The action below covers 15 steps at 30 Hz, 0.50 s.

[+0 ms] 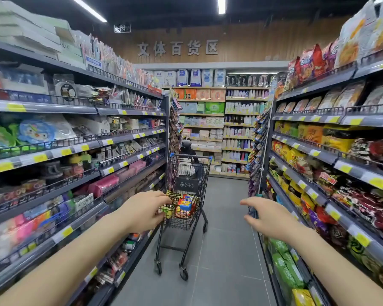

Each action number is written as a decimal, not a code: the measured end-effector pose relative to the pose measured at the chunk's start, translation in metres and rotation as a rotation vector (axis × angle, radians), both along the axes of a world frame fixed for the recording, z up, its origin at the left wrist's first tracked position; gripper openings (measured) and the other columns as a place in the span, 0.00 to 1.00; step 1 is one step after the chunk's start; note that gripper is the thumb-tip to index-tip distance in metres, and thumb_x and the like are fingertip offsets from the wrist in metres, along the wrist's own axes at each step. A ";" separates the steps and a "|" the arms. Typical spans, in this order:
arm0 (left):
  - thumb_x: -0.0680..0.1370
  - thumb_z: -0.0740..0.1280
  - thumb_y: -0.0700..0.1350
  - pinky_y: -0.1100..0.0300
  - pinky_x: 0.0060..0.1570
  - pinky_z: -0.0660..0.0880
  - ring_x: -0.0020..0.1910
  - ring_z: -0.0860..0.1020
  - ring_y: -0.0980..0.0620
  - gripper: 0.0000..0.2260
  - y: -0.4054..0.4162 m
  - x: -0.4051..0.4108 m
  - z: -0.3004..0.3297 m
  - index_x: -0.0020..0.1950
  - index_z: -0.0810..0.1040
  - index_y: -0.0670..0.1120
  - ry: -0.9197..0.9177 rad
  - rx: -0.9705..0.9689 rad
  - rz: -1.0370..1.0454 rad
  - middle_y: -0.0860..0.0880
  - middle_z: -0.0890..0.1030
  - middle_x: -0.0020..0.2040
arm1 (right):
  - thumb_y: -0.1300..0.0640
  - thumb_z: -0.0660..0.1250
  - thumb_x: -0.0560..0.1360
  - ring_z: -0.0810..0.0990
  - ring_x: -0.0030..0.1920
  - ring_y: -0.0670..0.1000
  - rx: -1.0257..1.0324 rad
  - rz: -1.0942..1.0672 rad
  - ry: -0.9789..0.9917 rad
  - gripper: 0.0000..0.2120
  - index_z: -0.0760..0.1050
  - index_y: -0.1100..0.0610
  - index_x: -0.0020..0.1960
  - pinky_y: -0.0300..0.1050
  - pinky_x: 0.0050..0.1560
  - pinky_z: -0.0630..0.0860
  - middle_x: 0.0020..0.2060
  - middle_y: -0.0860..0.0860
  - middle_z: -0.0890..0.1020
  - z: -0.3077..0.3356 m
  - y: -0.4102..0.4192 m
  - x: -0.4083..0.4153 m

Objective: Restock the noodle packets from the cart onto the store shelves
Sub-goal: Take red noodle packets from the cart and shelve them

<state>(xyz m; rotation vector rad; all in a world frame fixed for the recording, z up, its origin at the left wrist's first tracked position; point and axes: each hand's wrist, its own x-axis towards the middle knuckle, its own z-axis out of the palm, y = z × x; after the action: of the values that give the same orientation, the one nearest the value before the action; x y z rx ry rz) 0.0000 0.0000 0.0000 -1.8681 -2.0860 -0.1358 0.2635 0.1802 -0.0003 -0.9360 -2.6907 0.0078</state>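
Approach step: both hands, left hand and right hand, fingers apart and empty, reach toward the black wire cart; next, grasp a colourful noodle packet.

The left hand covers the cart's near rim at nine o'clock; price tags blur unreadably.

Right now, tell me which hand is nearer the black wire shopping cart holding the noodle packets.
Left. The left hand reaches toward the black wire shopping cart, overlapping its basket edge beside the colourful noodle packets. The right hand hovers apart, off to the cart's right over the aisle floor.
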 end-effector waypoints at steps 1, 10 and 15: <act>0.78 0.59 0.49 0.60 0.59 0.69 0.62 0.72 0.53 0.19 0.011 -0.008 0.000 0.69 0.69 0.51 -0.007 -0.007 0.011 0.54 0.73 0.66 | 0.50 0.61 0.77 0.70 0.68 0.46 -0.002 0.009 -0.007 0.22 0.67 0.48 0.71 0.44 0.68 0.67 0.69 0.43 0.71 -0.001 0.012 -0.009; 0.77 0.61 0.49 0.60 0.61 0.67 0.62 0.72 0.54 0.18 0.127 -0.095 -0.008 0.68 0.70 0.51 -0.026 0.007 0.027 0.54 0.74 0.64 | 0.50 0.60 0.77 0.71 0.66 0.46 0.039 0.064 -0.070 0.21 0.67 0.47 0.70 0.42 0.65 0.67 0.68 0.43 0.72 0.004 0.133 -0.100; 0.77 0.61 0.48 0.58 0.62 0.68 0.64 0.72 0.53 0.17 0.188 -0.140 -0.002 0.66 0.71 0.50 -0.029 -0.008 0.021 0.53 0.74 0.64 | 0.51 0.60 0.78 0.68 0.70 0.46 0.059 0.139 -0.099 0.21 0.66 0.47 0.71 0.42 0.69 0.64 0.69 0.43 0.70 0.018 0.200 -0.153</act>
<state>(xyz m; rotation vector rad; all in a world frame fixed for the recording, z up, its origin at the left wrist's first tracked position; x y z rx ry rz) -0.1395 0.1880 -0.0022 -1.8591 -2.1280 -0.1507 0.1106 0.3802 0.0178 -0.7488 -2.8252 -0.0902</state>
